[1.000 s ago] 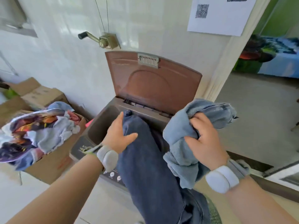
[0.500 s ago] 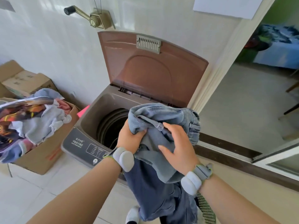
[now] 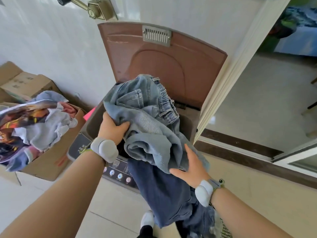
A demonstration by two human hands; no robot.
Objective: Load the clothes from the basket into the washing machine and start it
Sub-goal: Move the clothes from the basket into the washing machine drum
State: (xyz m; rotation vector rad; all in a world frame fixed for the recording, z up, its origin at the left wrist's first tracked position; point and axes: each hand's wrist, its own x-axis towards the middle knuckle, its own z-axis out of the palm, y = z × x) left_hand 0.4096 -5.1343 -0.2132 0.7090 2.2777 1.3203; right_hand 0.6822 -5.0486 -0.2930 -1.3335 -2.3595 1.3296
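Over the washing machine (image 3: 96, 124) mouth: light blue jeans (image 3: 145, 117) bunched in a heap, waistband and belt loops up top, faded denim creased and folded on itself. Dark blue trousers (image 3: 159, 189) hang from under them down the front, over part of the control panel (image 3: 118, 170), toward the floor. My left hand (image 3: 111, 127) closed on the left edge of the jeans, thumb over the fold; my right hand (image 3: 190, 167) fingers spread wide, flat against the lower right of the bundle, pressing more than gripping

Progress, as I judge it: early to middle. Brown lid (image 3: 164, 66) stands open; both garments only partly in. Cardboard box (image 3: 51, 158) at left piled with more clothes (image 3: 34, 121) to load. Lid shut and buttons pressed come after
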